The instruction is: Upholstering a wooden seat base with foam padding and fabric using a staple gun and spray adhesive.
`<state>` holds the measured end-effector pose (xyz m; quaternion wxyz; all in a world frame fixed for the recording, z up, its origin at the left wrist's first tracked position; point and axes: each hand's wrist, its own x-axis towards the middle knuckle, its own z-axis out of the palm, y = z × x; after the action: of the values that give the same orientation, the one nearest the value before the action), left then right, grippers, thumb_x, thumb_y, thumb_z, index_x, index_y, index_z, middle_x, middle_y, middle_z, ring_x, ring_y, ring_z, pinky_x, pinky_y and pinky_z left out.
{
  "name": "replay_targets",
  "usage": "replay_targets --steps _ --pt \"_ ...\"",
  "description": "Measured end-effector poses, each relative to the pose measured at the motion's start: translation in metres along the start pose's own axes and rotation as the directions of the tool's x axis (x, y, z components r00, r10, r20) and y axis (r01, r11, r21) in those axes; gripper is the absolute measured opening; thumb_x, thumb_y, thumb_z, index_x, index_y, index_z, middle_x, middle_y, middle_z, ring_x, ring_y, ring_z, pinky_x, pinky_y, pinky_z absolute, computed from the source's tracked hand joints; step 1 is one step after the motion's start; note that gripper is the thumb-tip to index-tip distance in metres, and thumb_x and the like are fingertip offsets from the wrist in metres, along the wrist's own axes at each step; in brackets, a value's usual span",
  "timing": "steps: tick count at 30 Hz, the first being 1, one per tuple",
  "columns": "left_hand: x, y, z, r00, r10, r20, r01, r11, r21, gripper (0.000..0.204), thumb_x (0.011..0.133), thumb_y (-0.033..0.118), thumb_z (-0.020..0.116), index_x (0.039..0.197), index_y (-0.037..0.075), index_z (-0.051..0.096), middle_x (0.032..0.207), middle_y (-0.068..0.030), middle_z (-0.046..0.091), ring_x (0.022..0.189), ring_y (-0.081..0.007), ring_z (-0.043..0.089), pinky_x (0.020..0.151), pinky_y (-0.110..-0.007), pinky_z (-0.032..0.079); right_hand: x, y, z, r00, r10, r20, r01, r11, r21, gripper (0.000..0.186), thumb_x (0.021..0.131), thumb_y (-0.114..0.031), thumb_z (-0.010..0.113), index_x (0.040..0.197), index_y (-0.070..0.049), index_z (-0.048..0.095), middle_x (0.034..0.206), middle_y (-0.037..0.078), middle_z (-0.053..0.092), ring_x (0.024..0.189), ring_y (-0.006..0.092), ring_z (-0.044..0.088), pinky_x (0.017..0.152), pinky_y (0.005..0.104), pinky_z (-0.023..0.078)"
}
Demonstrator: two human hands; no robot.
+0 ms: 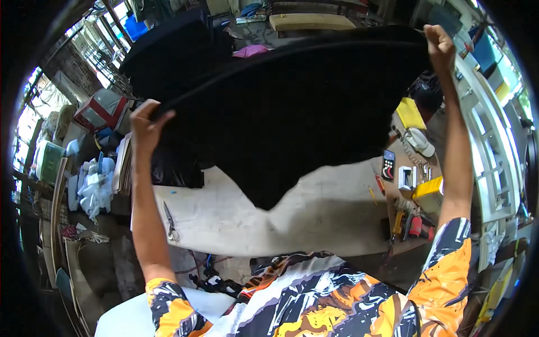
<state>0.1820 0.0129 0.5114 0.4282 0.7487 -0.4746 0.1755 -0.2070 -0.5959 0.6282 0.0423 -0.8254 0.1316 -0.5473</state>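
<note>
A large piece of black cloth (292, 106) is stretched up in front of me above the table (236, 224). My left hand (147, 122) is closed on its left end, thumb toward the cloth. Higher up and farther off, my right hand (441, 48) grips the upper right corner in a closed fist. Between the hands the top edge runs in a long curve. The lower edge hangs down to a point over the pale tabletop. A pair of scissors (170, 223) lies on the table below my left forearm.
At the table's right side lie a phone (388, 164), a yellow box (429, 191), a red and black power tool (418, 227), a white cap (420, 141) and a yellow packet (410, 114). A bundle of white plastic (94, 188) stands left. More dark material (168, 56) is piled behind the cloth.
</note>
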Motion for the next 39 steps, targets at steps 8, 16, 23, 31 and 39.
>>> replay_targets --steps 8,16,23,31,39 --pt "-0.075 0.022 -0.048 0.994 0.05 0.095 -0.066 0.983 0.172 0.017 0.072 -0.004 0.072 0.085 0.005 0.067 0.084 -0.0014 0.067 0.072 -0.0171 0.058 0.073 -0.029 0.047 -0.116 -0.091 -0.104 0.906 -0.268 0.328 0.273 0.961 0.031 0.065 0.078 -0.056 0.088 0.116 -0.007 0.069 0.083 0.002 0.064 0.062 0.0173 0.05 0.06 0.031 0.044" --pt "-0.319 -0.041 0.049 0.876 -0.386 0.288 0.4 0.917 0.012 0.028 0.067 -0.01 0.062 0.086 0.004 0.077 0.075 -0.0064 0.068 0.065 -0.0212 0.058 0.064 -0.03 0.045 -0.415 -0.134 -0.08 0.794 0.003 0.608 -0.077 0.992 0.097 0.039 0.076 -0.025 0.086 0.107 -0.006 0.071 0.088 0.008 0.07 0.07 0.0293 0.064 0.067 0.0377 0.053" --pt "-0.473 -0.08 0.137 0.823 -0.464 0.326 0.388 0.88 0.273 0.024 0.066 -0.007 0.066 0.085 0.006 0.073 0.088 -0.0081 0.065 0.081 -0.0311 0.063 0.085 -0.039 0.051 -0.643 -0.152 -0.042 0.639 0.298 0.709 -0.277 0.949 -0.149 0.039 0.066 0.002 0.066 0.105 -0.005 0.071 0.101 0.008 0.065 0.089 0.029 0.063 0.078 0.0372 0.053" --pt "-0.542 -0.092 0.113 0.733 -0.614 0.293 0.525 0.785 0.33 0.023 0.069 -0.003 0.065 0.09 0.005 0.072 0.095 -0.0093 0.066 0.085 -0.0313 0.063 0.084 -0.038 0.052 -0.717 -0.189 -0.113 0.613 0.467 0.637 -0.315 0.884 -0.345 0.032 0.076 0.003 0.067 0.107 -0.002 0.071 0.109 0.009 0.064 0.098 0.0282 0.063 0.084 0.0369 0.053" --pt "-0.526 -0.077 0.123 0.545 -0.826 0.143 0.833 0.552 0.013 0.008 0.087 0.001 0.063 0.092 0.0 0.069 0.08 -0.0078 0.063 0.07 -0.024 0.06 0.072 -0.034 0.052 -0.756 -0.188 -0.107 0.198 0.975 0.102 -0.764 0.219 -0.608 0.027 0.092 -0.014 0.074 0.114 0.001 0.071 0.112 0.011 0.067 0.092 0.0319 0.068 0.085 0.0383 0.055"
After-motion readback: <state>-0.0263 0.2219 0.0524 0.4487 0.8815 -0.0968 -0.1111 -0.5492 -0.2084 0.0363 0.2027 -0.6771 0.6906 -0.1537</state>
